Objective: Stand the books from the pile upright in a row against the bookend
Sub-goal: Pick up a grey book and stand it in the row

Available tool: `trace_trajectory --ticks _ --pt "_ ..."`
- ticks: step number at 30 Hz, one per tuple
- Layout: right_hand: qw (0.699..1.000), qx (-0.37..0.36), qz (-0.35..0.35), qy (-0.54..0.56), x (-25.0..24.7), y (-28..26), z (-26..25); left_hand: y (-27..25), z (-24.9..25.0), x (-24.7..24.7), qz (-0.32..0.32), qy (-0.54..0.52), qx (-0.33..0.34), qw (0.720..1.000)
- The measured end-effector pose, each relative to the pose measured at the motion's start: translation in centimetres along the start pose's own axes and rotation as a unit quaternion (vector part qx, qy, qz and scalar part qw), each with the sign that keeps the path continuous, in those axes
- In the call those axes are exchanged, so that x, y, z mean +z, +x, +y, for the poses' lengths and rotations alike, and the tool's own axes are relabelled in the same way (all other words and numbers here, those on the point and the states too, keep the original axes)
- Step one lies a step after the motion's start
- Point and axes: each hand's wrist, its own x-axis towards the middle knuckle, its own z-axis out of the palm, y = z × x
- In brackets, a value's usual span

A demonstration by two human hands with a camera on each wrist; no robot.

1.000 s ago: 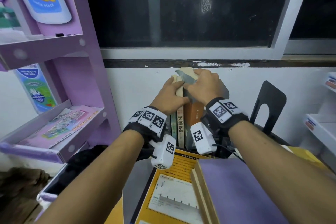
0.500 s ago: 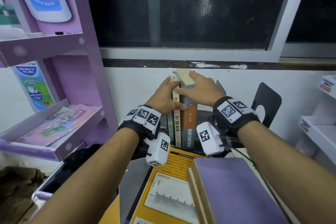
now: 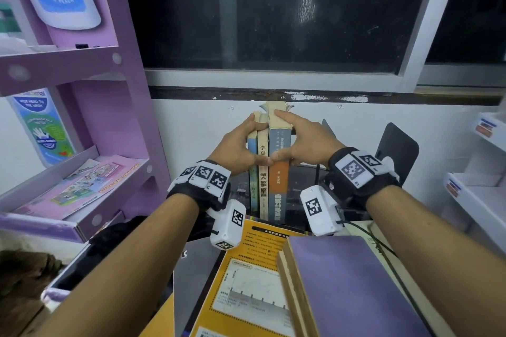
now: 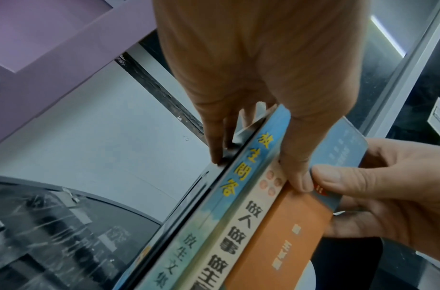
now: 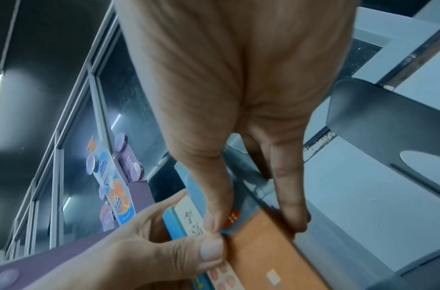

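Note:
Three books stand upright by the wall: a thin light blue book (image 3: 252,194), a cream book (image 3: 263,172) and a blue-and-orange book (image 3: 278,186). My left hand (image 3: 241,145) pinches the two thin ones, its thumb on their spines (image 4: 296,172) and its fingers along a dark bookend plate (image 4: 214,186) on their left. My right hand (image 3: 304,142) grips the blue-and-orange book (image 5: 263,245), thumb on the spine, fingers on its right cover. A second black bookend (image 3: 397,150) stands free to the right. The pile lies in front: a yellow book (image 3: 246,282) and a purple book (image 3: 350,287).
A purple display shelf (image 3: 90,107) with leaflets rises close on the left. White shelves (image 3: 476,200) stand at the right edge. The white wall and a dark window (image 3: 273,22) are right behind the books. A thin black cable (image 3: 383,249) runs over the pile.
The books have gone from leaning to upright and pressed together. My right hand has slid from the books' tops down to the blue-and-orange book's spine and side.

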Motion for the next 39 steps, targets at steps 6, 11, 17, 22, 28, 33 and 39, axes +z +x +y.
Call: trace_trajectory --ticks 6,11,17,22,28,33,39 --pt "0.999 0.0 0.027 0.023 0.9 0.8 -0.1 -0.1 0.1 -0.6 -0.013 0.035 0.011 0.999" --pt "0.999 -0.002 0.029 0.019 1.2 1.0 -0.4 -0.6 0.4 -1.2 -0.034 0.035 0.011 0.999" --pt "0.999 -0.01 0.043 0.008 1.5 0.9 -0.3 -1.2 0.9 -1.3 -0.05 0.014 0.018 0.998" --pt "0.999 0.005 0.049 0.018 1.6 0.8 -0.5 -1.1 0.8 -1.3 -0.072 0.008 0.015 0.997" --pt "0.998 0.022 0.031 0.042 1.5 0.6 -0.8 -1.3 0.2 -0.9 -0.061 -0.021 -0.003 0.998" --pt "0.998 0.02 0.02 0.05 1.5 0.4 -0.7 -1.6 -0.1 -0.7 -0.043 -0.028 -0.014 0.999" --pt "0.996 0.025 -0.017 0.089 1.0 -0.1 0.0 -2.0 0.2 -0.7 -0.023 -0.026 -0.036 0.999"
